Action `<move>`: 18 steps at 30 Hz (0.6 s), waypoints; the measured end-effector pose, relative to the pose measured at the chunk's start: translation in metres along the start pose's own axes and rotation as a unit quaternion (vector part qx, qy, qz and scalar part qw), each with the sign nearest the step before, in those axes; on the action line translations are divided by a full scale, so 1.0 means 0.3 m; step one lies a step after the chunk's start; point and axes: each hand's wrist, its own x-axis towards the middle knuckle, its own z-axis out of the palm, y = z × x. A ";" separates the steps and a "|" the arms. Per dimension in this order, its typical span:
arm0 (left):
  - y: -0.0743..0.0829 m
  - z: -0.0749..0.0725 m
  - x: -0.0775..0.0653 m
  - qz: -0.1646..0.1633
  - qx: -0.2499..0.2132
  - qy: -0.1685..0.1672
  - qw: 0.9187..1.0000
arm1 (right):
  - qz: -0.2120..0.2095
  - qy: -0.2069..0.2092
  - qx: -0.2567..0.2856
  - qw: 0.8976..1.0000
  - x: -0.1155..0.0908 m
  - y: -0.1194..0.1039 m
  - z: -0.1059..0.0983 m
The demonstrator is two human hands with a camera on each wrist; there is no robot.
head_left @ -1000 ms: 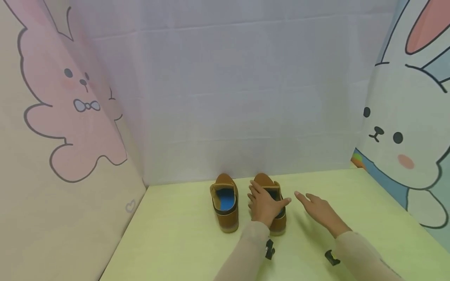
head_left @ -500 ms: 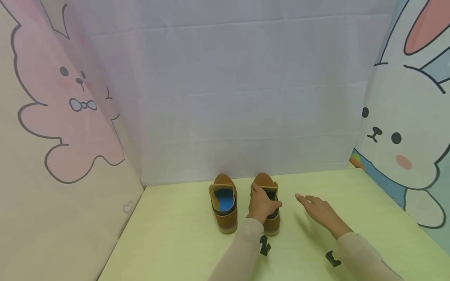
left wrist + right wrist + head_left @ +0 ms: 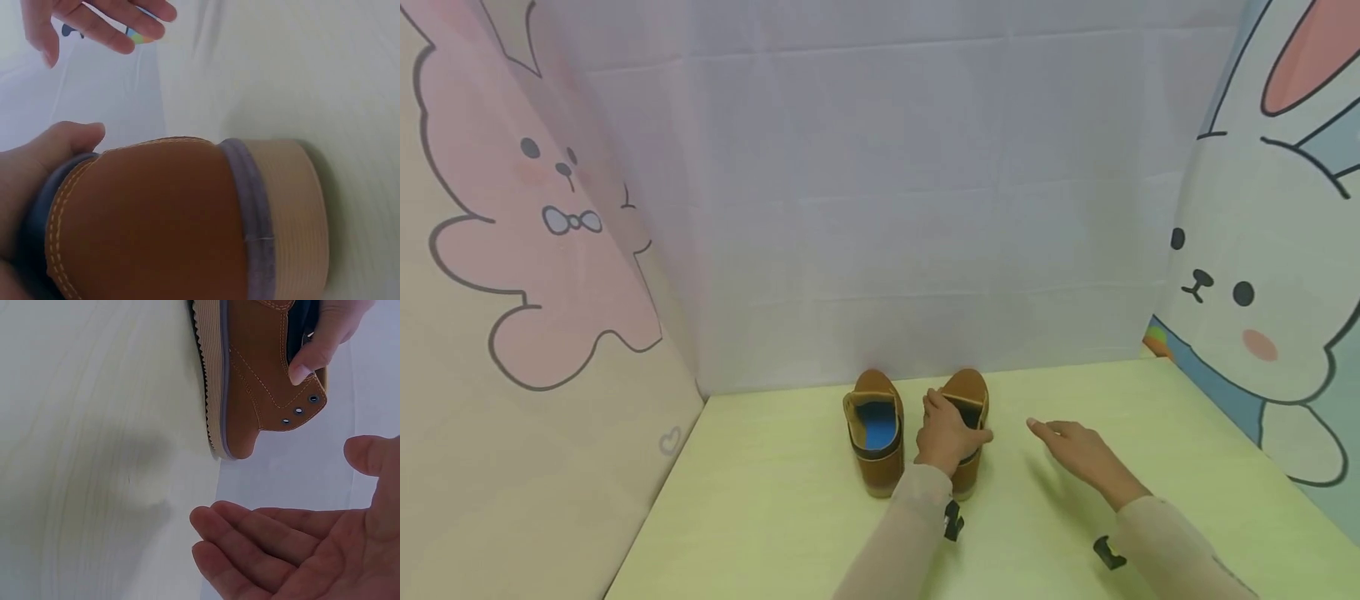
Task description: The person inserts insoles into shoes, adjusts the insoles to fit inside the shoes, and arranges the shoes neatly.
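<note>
My left hand [image 3: 947,432] grips a brown shoe [image 3: 967,387] across its opening, with the thumb on its right side and the fingers on its left. In the left wrist view the shoe's heel [image 3: 156,219] shows close up, with a ribbed tan sole under it. The right wrist view shows its side, with lace eyelets and the left thumb pressed on the upper. The matching brown shoe [image 3: 880,467], with a blue insole, stands to the left, apart from it. My right hand [image 3: 1086,454] hovers to the right of the gripped shoe, palm facing it, and holds nothing.
Both shoes stand on a pale yellow-green tabletop [image 3: 760,500], toes towards the white cloth backdrop [image 3: 850,208]. Side walls with rabbit pictures flank the table. Black clips [image 3: 1108,552] hang at both wrists.
My left hand has closed on the right-hand shoe and moved left. The shoe's heel has swung left, so the shoe now points more to the right. My right hand stays nearly still.
</note>
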 end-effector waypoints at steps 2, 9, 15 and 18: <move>0.002 0.006 -0.010 -0.007 -0.004 0.013 1.000 | -0.003 -0.001 0.003 1.000 -0.002 -0.001 0.000; -0.007 0.021 -0.014 -0.016 0.002 0.034 0.999 | -0.014 0.002 -0.001 1.000 -0.006 0.002 0.009; -0.014 0.025 -0.007 -0.016 -0.011 0.057 0.998 | -0.023 0.011 -0.012 1.000 0.000 0.011 0.016; -0.017 0.022 0.000 -0.013 -0.024 0.069 0.997 | -0.029 0.013 -0.020 0.999 0.008 0.014 0.013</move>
